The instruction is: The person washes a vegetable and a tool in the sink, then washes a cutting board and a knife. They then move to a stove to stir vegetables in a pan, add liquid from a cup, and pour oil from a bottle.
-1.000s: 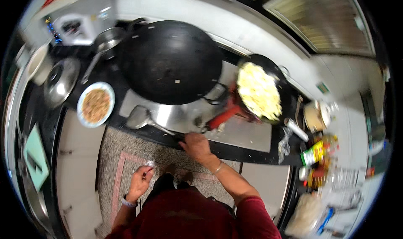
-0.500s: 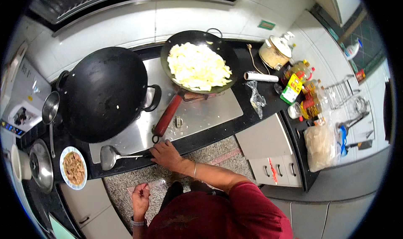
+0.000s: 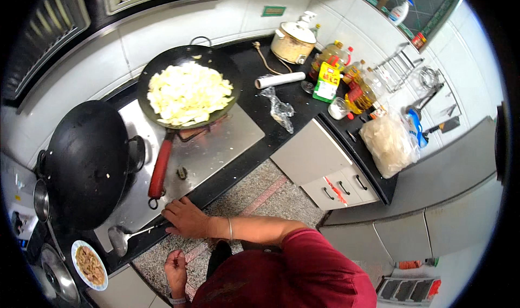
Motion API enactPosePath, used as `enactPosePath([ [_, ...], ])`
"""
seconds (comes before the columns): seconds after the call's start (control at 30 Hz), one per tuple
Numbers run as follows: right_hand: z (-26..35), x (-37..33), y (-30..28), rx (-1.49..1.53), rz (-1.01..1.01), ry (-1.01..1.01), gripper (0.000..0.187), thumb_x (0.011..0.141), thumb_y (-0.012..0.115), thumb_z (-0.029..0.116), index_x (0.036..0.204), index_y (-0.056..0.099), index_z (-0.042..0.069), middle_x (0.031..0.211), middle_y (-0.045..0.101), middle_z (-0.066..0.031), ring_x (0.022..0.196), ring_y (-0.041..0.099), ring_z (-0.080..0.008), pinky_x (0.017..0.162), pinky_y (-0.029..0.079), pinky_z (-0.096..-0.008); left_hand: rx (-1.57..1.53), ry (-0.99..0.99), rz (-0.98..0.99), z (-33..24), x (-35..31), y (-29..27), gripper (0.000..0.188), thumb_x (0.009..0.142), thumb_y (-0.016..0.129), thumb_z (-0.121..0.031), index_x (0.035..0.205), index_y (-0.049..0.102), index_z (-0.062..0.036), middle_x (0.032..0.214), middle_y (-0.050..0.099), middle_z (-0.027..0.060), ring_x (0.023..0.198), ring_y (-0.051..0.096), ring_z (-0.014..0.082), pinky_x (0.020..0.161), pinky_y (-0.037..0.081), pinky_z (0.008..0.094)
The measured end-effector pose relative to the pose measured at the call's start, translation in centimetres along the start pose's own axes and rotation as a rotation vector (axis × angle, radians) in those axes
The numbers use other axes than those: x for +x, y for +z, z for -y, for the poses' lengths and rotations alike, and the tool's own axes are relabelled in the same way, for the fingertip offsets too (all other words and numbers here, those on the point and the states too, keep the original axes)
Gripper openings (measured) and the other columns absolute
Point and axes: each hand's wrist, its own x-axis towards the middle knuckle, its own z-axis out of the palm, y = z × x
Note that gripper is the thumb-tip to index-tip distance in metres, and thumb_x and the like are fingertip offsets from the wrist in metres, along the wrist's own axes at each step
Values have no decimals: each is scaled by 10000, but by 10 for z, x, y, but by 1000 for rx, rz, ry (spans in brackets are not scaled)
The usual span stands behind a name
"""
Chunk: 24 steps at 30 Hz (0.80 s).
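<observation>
My right hand (image 3: 186,217) rests at the front edge of the black counter, fingers slightly spread. Its fingertips are beside the dark handle end of a metal ladle (image 3: 118,242) lying at the hob's front; they do not visibly wrap round it. Low beside my body, my left hand (image 3: 175,269) has curled fingers, and whatever they may hold is hidden. Beyond my right hand stands a black frying pan (image 3: 232,80) with a red handle (image 3: 160,169), heaped with chopped pale-yellow vegetable (image 3: 188,93). A large black wok (image 3: 84,162) stands on the left of the steel hob (image 3: 216,151).
A plate of meat pieces (image 3: 90,264) and a metal lid (image 3: 59,275) are at lower left. Farther right are a cling-film roll (image 3: 280,80), crumpled plastic (image 3: 279,110), a cream electric pot (image 3: 293,43), a green-yellow pouch (image 3: 327,82), oil bottles and a plastic bag (image 3: 387,143).
The view has swung to the right, so the pans and counter appear farther left. My right hand stays by the ladle's handle end, and my left hand remains low with curled fingers.
</observation>
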Motion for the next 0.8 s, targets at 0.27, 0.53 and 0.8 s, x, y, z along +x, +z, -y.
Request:
enactPosePath([
  [0.27, -60, -87, -106, 253, -13, 312, 183, 887, 574, 138, 1006, 592, 0, 936, 602, -174, 860, 616, -355, 773, 491, -465, 138, 69, 141, -42, 18, 50, 234, 942, 582, -203, 1025, 613, 13, 747, 596, 37, 615, 547, 98, 541, 453, 252],
  [0.53, -225, -285, -239, 365, -568, 1143, 244, 955, 547, 218, 921, 644, -4, 727, 640, -62, 679, 596, -177, 633, 494, -333, 204, 181, 220, -84, 45, 155, 221, 924, 603, -170, 1033, 624, 20, 792, 625, 39, 686, 558, 105, 625, 463, 259],
  [0.8, -400, -371, -366, 370, -1053, 1277, 201, 938, 584, 245, 941, 567, 44, 714, 564, -45, 533, 562, -132, 449, 471, -276, 294, 229, 191, -121, 38, 279, 226, 935, 597, -172, 1074, 625, 4, 829, 625, 24, 725, 570, 96, 666, 482, 261],
])
